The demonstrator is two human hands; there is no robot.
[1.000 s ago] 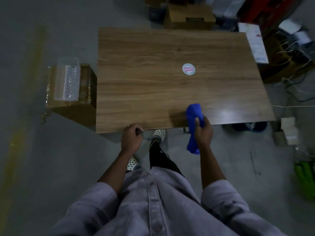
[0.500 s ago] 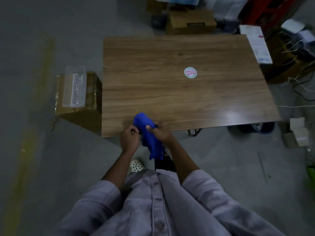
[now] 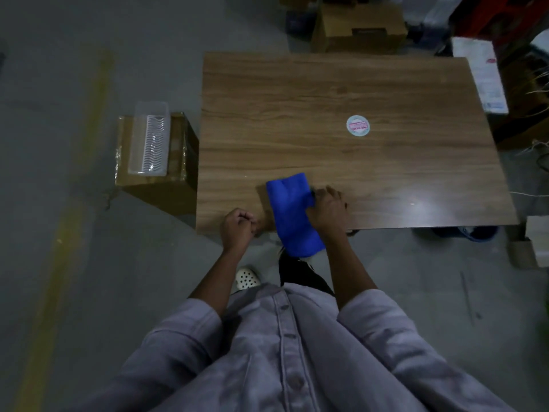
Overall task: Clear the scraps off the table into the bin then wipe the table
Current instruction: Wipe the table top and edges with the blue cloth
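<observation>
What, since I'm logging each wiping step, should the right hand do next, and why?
Probably push the blue cloth forward across the wooden table. The right hand grips it at the near edge, part of it hangs off that edge, and most of the tabletop lies beyond it.

Dim and greyish in here. The table (image 3: 297,114) catches a soft glare patch near its front right corner; a faint shadow lies left of the blue cloth (image 3: 292,209). Straight lines bow outward; the far clutter (image 3: 520,31) is smeared.
</observation>
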